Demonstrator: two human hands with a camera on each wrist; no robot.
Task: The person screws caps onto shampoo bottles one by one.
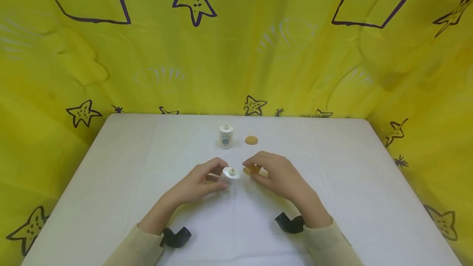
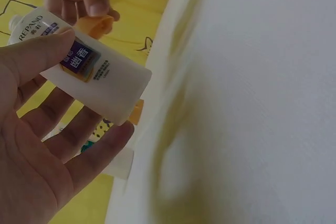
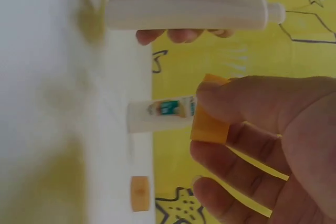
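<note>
My left hand (image 1: 201, 180) grips a white bottle (image 2: 113, 85) with a purple label, its narrow neck bare and tilted toward the right hand. In the head view this bottle (image 1: 228, 174) is just left of the right hand. Between thumb and fingers, my right hand (image 1: 277, 173) pinches an orange cap (image 3: 210, 124), a short gap away from the bottle's neck. Farther back, a second white bottle (image 1: 226, 136) with a green-blue label stands upright on the table, also uncapped. To its right lies another orange cap (image 1: 251, 140).
A white cloth covers the table (image 1: 177, 143). Behind and beside it hangs a yellow curtain (image 1: 229, 65) with drawn stars. Each wrist wears a black strap mount (image 1: 176, 237).
</note>
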